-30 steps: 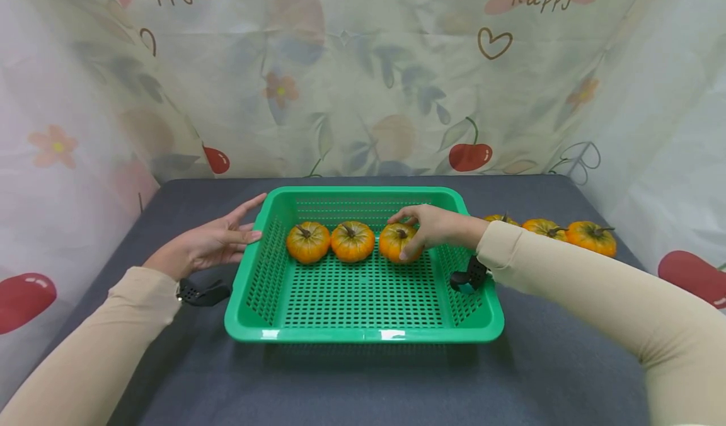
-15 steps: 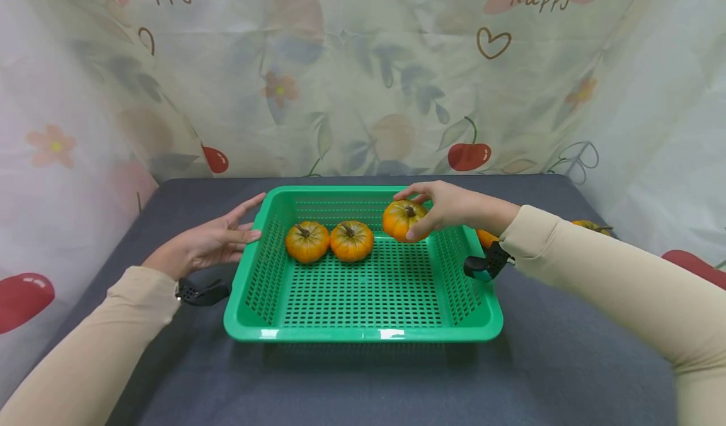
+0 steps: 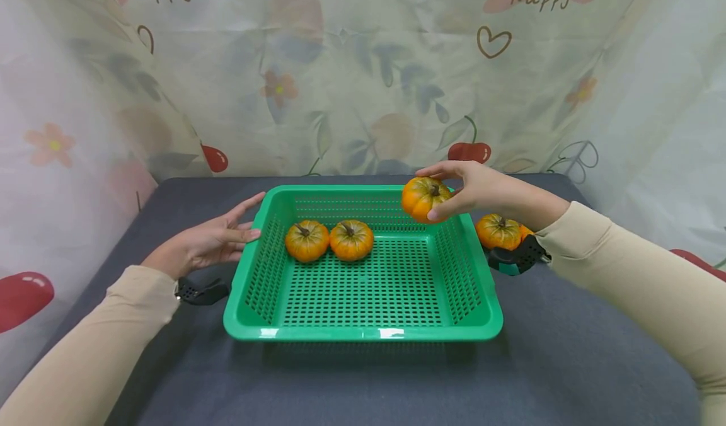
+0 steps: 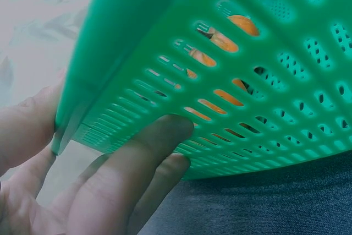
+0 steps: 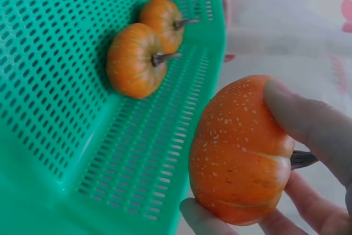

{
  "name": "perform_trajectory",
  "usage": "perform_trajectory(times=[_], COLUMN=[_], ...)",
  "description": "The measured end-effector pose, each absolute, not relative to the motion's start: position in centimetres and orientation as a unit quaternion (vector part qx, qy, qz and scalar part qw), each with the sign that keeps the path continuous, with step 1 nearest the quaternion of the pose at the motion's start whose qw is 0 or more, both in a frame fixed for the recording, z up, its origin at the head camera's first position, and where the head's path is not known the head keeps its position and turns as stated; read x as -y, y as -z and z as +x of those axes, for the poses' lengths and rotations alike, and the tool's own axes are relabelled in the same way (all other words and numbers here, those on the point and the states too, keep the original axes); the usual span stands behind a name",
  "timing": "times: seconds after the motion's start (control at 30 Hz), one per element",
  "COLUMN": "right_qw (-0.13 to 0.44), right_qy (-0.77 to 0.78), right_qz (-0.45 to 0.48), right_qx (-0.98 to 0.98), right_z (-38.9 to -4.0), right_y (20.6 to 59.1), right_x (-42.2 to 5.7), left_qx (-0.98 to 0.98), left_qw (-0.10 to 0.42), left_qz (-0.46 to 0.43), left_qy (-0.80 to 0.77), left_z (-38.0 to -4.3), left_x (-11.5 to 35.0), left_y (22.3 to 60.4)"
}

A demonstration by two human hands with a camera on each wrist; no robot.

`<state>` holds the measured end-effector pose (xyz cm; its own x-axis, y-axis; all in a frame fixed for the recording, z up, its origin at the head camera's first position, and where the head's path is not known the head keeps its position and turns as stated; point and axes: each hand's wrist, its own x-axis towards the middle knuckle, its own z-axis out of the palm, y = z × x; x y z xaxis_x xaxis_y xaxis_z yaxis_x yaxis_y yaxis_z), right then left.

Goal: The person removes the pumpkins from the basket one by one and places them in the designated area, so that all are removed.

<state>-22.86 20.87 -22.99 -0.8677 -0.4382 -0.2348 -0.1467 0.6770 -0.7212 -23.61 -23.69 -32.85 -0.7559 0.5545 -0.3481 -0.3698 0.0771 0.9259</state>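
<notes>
A small orange pumpkin (image 3: pixel 424 199) is held by my right hand (image 3: pixel 482 189), raised over the basket's back right corner. The right wrist view shows the thumb and fingers around this pumpkin (image 5: pixel 242 149), its dark stem towards the palm. Inside the green perforated basket (image 3: pixel 363 333), a left pumpkin (image 3: pixel 307 242) and a second pumpkin (image 3: pixel 351 241) sit side by side near the back. My left hand (image 3: pixel 210 240) touches the basket's left rim, its fingers mostly straight. In the left wrist view, fingers (image 4: pixel 159 141) rest against the slotted outer wall.
Right of the basket, on the dark grey table (image 3: pixel 363 388), lies a pumpkin (image 3: pixel 499 231), with more orange behind it partly hidden by my right wrist. A black wrist device (image 3: pixel 518 257) is on the right arm. Patterned curtain (image 3: pixel 340 98) surrounds the table's back and sides.
My right hand has lifted the third pumpkin from the basket floor and carried it up and right to the rim. The left hand and the other two pumpkins have stayed put.
</notes>
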Motion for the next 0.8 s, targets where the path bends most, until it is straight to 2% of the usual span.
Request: perform_trajectory(times=[0.37, 0.8], right_qw=[0.174, 0.129], right_qy=[0.371, 0.393], right_qz=[-0.144, -0.113], right_qx=[-0.901, -0.903], right_z=[-20.8, -18.9], right_y=[22.0, 22.9], right_x=[-23.5, -27.2], left_qx=[-0.653, -0.653], left_qw=[0.338, 0.336], left_qz=[0.069, 0.065], left_qy=[-0.674, -0.676], left_z=[-23.6, -23.6], left_x=[23.7, 23.5], left_y=[32.9, 32.8])
